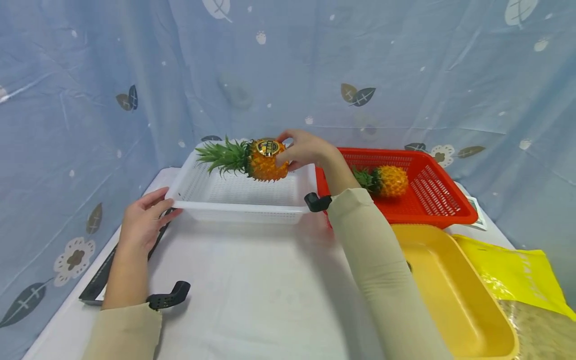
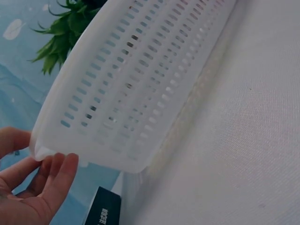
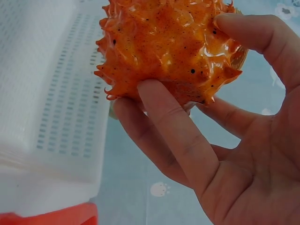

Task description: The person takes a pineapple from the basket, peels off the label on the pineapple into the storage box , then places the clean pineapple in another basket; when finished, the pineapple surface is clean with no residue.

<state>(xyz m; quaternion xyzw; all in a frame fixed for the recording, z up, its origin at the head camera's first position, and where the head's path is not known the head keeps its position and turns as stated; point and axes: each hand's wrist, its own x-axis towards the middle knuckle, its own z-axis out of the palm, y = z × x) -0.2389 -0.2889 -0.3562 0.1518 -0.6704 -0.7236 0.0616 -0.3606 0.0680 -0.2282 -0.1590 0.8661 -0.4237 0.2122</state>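
Left hand: the person's left hand (image 1: 147, 220), left of centre in the frame, has its fingers and thumb clasped on the near-left corner of the white basket (image 1: 238, 206).
Right hand: the person's right hand (image 1: 308, 148), above centre, is clamped on the base end of the labelled pineapple (image 1: 265, 167).
Labelled pineapple: held on its side over the white basket, mid-frame, its green leaves pointing left and its sticker facing up.
Red basket: the red basket (image 1: 438, 220), right of centre, has a second pineapple (image 1: 393, 181) lying in it.
Lower right: a yellow basin (image 1: 450, 295), with a yellow packet (image 1: 517, 272) just beside it.
Lower left: a dark-edged flat box (image 1: 98, 282) lies partly behind the left forearm.
Backdrop: a blue leaf-print curtain (image 1: 288, 65) fills the top.
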